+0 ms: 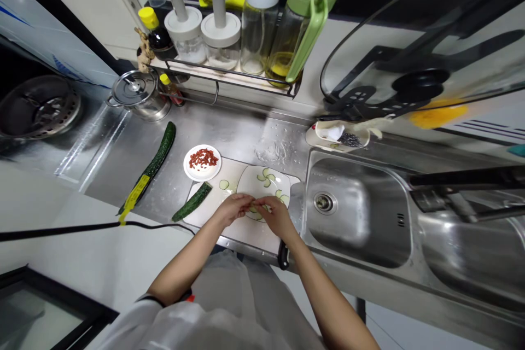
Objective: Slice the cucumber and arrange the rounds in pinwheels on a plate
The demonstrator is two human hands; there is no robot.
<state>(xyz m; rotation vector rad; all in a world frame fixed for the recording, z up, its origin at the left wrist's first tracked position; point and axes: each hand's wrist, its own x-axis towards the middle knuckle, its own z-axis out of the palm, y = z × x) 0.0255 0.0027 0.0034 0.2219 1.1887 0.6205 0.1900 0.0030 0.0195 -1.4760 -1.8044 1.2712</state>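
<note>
Both my hands meet over the near edge of a white square plate that carries several cucumber slices. My left hand and my right hand each pinch thin cucumber slices between the fingertips. The plate rests on a white cutting board. A half cucumber and one loose slice lie on the board to the left. A small round dish of red goji berries sits at the board's far left corner.
A whole cucumber lies on the steel counter at left, beside a lidded steel pot. A rack of oil bottles and seasoning jars stands behind. The sink is at right. A black knife handle pokes over the counter's front edge.
</note>
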